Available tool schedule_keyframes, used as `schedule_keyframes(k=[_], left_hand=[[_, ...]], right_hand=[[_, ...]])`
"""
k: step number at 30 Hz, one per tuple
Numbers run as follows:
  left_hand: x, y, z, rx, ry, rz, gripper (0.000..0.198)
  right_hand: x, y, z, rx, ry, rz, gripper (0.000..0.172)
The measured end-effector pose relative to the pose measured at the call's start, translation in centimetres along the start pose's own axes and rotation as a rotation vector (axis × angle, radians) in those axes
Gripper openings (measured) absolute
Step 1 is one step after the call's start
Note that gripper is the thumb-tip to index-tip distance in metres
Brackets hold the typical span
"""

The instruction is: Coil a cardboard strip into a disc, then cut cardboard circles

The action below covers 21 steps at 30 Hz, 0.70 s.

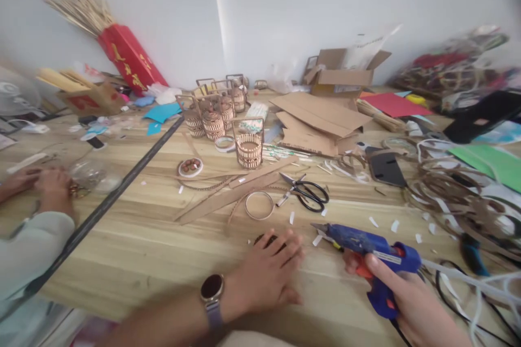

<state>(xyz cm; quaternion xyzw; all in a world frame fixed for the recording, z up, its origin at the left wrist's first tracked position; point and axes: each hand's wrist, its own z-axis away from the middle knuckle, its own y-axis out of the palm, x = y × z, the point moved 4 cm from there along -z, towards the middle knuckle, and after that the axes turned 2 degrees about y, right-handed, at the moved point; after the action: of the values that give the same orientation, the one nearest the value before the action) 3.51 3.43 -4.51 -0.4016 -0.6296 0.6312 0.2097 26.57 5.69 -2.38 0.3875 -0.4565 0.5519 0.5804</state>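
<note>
The blue glue gun (366, 241) sits in the right hand (411, 295), whose fingers wrap its handle, the thumb along its near side and a fingertip by the red trigger (363, 268). Its nozzle (319, 227) points away from this grip toward the left hand (271, 271), just short of those fingers; whether the gun touches the table I cannot tell.

The left hand grips nothing visibly: it lies flat, fingers slightly spread, over a dark brown piece (259, 239) that it mostly hides. A watch (212, 286) circles that wrist.

Just beyond the left hand lies a pale ring (259, 218), with black-handled scissors (301, 187) to its right, between the two hands and farther off. White paper scraps (394, 226) dot the table (163, 260) beyond the gun, and coiled brown strips (431, 209) heap up to the right of the right hand.

Past the ring are flat brown strips (236, 195), then a small slatted basket (249, 158) with a tall handle; more baskets (214, 126) cluster behind it to the left. Cardboard sheets (321, 114) lie farther right.

Well left of both hands, beyond a dark pole (130, 176), are a co-worker's hands (52, 181).
</note>
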Motion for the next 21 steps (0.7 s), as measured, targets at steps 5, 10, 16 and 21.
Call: schedule_keyframes(k=[5,10,16,21], left_hand=[[1.5,-2.5,0.0,-0.147,-0.011,0.122,0.067],[10.1,-7.6,3.5,-0.48,-0.532,0.013,0.035],[22.7,-12.3,8.7,-0.438,-0.947,-0.124,0.031],[28.3,-12.7,7.3,-0.215,-1.01,-0.137,0.034]], right_hand=[[-0.2,0.7,-2.5,0.189,0.032,-0.178,0.051],[-0.5,1.8,-3.4,0.247,0.052,-0.345,0.047],[-2.8,2.0,-4.5,0.255,0.056,-0.355,0.045],[-2.1,3.6,-4.4,0.326,-0.052,-0.246,0.053]])
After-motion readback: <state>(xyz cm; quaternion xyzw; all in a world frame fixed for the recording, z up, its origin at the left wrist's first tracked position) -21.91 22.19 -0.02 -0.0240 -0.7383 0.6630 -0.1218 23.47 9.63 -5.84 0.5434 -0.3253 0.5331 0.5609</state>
